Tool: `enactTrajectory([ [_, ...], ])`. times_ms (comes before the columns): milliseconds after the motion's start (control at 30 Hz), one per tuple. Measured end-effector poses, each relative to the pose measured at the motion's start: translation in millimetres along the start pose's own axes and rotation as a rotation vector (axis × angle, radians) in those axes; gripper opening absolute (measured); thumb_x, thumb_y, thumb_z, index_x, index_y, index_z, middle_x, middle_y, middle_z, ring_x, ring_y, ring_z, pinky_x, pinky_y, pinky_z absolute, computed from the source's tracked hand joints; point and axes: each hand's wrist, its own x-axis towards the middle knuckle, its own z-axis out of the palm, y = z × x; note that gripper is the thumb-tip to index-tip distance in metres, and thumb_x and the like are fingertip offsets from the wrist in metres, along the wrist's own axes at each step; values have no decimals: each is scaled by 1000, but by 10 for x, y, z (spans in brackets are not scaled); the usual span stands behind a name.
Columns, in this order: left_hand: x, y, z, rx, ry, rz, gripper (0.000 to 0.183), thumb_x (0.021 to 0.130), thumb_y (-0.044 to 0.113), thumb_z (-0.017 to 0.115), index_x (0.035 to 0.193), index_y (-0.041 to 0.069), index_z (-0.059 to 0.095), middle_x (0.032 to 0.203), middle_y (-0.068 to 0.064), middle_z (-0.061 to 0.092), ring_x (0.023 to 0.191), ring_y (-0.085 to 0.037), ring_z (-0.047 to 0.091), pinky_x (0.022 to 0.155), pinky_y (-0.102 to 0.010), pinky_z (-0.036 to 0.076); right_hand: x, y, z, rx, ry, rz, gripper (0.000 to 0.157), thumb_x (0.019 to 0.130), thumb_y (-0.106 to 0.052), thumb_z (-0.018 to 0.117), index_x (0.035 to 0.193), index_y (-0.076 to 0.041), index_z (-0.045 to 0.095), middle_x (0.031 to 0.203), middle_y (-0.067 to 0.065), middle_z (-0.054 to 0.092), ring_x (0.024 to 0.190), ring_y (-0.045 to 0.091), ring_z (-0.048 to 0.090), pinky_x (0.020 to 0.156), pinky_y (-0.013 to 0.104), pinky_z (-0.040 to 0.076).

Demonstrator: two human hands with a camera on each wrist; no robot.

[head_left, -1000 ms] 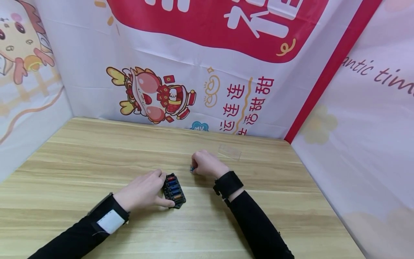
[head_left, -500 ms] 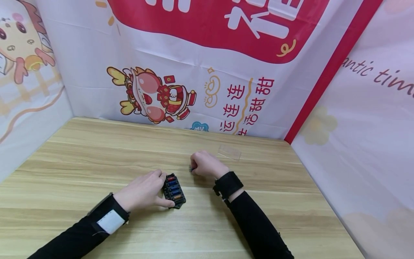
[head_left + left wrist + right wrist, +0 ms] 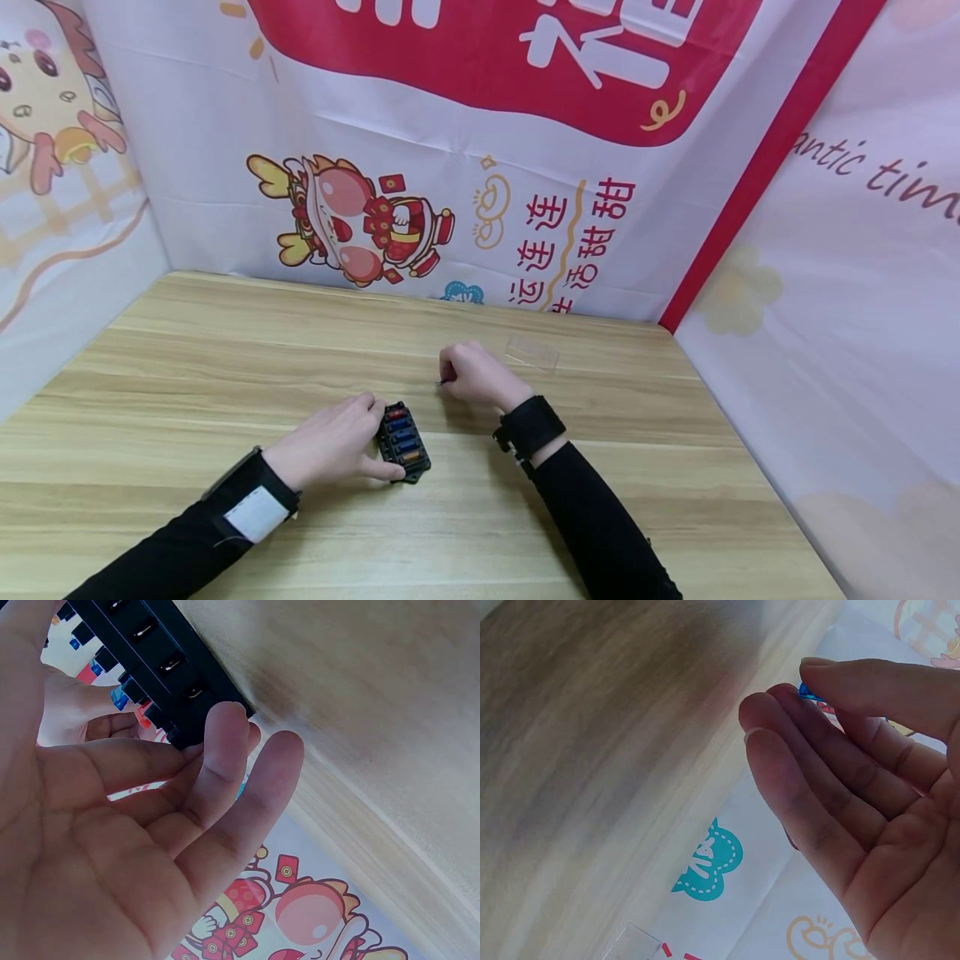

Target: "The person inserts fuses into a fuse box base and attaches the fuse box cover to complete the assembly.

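In the head view, a black fuse box with red, blue and orange blade fuses in a row is at the middle of the table. My left hand grips it by its ends, thumb at the near end and fingers at the far end. Metal contacts show in slots along the side of the box in the left wrist view. Farther off to the right, my right hand pinches a small blue blade fuse between thumb and fingertips, mostly hidden by them. It is held close over the table, apart from the box.
A clear plastic cover lies flat on the wooden table, just beyond my right hand. Printed cloth walls stand along the back and both sides of the table.
My right hand has shifted slightly away from me, and the small fuse has turned so that less of its blue shows. The left hand and fuse box have stayed put.
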Motion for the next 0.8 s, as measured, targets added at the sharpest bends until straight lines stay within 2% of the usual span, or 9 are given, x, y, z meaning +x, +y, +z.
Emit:
enactTrajectory([
  [300, -2, 1, 1, 0, 1, -1, 83, 68, 70, 68, 110, -1, 58, 90, -3, 51, 77, -14, 52, 63, -34, 46, 17, 2, -3, 19, -10, -6, 9, 83, -11, 72, 83, -10, 63, 78, 2, 59, 68, 11, 51, 61, 21, 41],
  [800, 1, 4, 2, 2, -13, -13, 85, 68, 70, 67, 112, -2, 58, 90, -4, 51, 77, -14, 51, 63, -35, 46, 23, 17, 8, 18, 10, -38, 9, 83, -13, 73, 83, -11, 64, 76, -5, 57, 69, 9, 52, 62, 19, 42],
])
